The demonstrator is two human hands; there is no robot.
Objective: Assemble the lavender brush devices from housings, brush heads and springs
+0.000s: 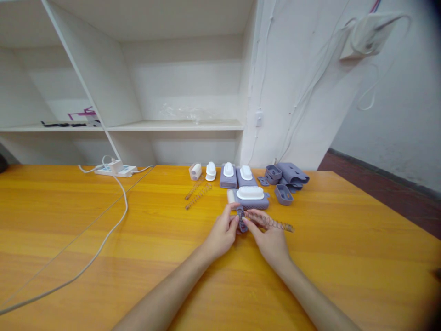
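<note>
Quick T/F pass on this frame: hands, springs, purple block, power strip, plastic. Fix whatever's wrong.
1. The left hand and right hand are both at one small purple part. True.
2. The power strip is at the right end of the table. False: the power strip is at the left, by the shelf unit.
3. Two loose springs lie to the left of the hands. True.
4. The crumpled clear plastic lies on the table. False: the clear plastic is in the shelf unit.
5. A white oval piece sits on the purple block nearest the hands. True.
</note>
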